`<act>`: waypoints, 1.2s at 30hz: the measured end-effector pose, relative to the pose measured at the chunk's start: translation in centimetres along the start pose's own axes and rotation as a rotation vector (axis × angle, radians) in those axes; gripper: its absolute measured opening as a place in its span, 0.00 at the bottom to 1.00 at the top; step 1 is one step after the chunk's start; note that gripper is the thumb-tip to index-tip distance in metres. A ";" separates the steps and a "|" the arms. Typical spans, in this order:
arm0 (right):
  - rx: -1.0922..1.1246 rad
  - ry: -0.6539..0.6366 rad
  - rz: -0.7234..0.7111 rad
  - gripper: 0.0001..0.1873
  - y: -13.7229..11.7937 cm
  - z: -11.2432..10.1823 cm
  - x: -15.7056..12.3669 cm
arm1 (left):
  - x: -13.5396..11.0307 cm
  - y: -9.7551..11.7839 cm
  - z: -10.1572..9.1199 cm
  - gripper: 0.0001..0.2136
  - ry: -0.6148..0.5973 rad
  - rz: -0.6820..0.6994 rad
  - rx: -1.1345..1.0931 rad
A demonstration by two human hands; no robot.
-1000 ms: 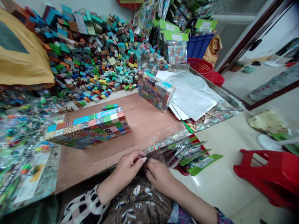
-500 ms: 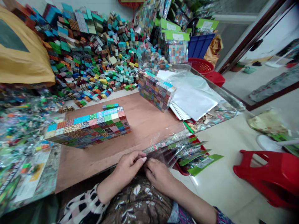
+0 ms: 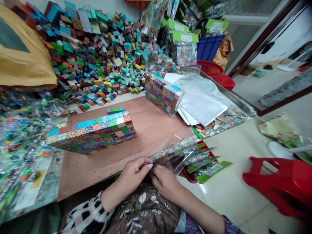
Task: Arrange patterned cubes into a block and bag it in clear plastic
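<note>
Close by film [image 3: 168,162], basket [image 3: 190,178] of packets [image 3: 201,162]

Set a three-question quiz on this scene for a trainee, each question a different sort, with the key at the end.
1. Count: how many large patchwork blocks stand on the brown board?
2. Open: what see-through material is at the fingertips of the left hand and the right hand?
3. True or false: the red stool at far right is on the floor.

Key: 1. Two, one at left and one beside the papers. 2. Clear plastic. 3. True.
</note>
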State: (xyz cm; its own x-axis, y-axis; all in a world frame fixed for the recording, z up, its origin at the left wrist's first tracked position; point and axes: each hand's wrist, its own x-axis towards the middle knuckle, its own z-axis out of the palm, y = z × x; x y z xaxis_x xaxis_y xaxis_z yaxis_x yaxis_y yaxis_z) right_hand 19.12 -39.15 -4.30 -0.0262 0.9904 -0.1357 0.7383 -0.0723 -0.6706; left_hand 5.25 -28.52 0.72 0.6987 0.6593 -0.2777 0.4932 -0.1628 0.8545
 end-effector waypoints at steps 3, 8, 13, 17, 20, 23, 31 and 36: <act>0.004 0.015 -0.006 0.07 0.1 0.2 0.0 | -0.1 0.1 -0.1 0.12 0.006 0.010 0.002; -0.005 0.015 -0.014 0.07 0.3 0.4 0.1 | 0.0 0.1 -0.1 0.11 0.010 0.006 -0.006; 0.000 0.007 -0.019 0.07 0.3 0.4 0.3 | 0.0 0.1 -0.1 0.12 0.001 -0.001 -0.010; -0.003 -0.003 -0.016 0.07 0.2 0.3 0.4 | -0.1 0.2 -0.2 0.12 0.005 0.005 -0.005; 0.007 0.000 -0.024 0.08 0.2 0.2 0.4 | 0.0 0.3 -0.2 0.12 0.008 0.014 -0.003; 0.012 0.004 -0.027 0.08 0.2 0.3 0.4 | 0.0 0.3 -0.2 0.12 0.002 0.021 -0.008; 0.010 0.000 -0.044 0.07 0.1 0.2 0.2 | -0.1 0.1 -0.2 0.12 -0.006 0.026 -0.028; 0.076 0.086 -0.082 0.08 0.2 -0.2 -0.4 | -0.4 0.4 -0.3 0.11 -0.022 0.055 0.005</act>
State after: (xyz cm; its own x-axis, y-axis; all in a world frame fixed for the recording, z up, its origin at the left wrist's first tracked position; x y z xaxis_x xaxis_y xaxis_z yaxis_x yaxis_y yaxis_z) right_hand 19.42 -39.57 -4.29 -0.0239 0.9996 -0.0178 0.6828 0.0033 -0.7306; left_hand 5.05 -28.61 1.32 0.7360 0.6329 -0.2404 0.4567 -0.2020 0.8664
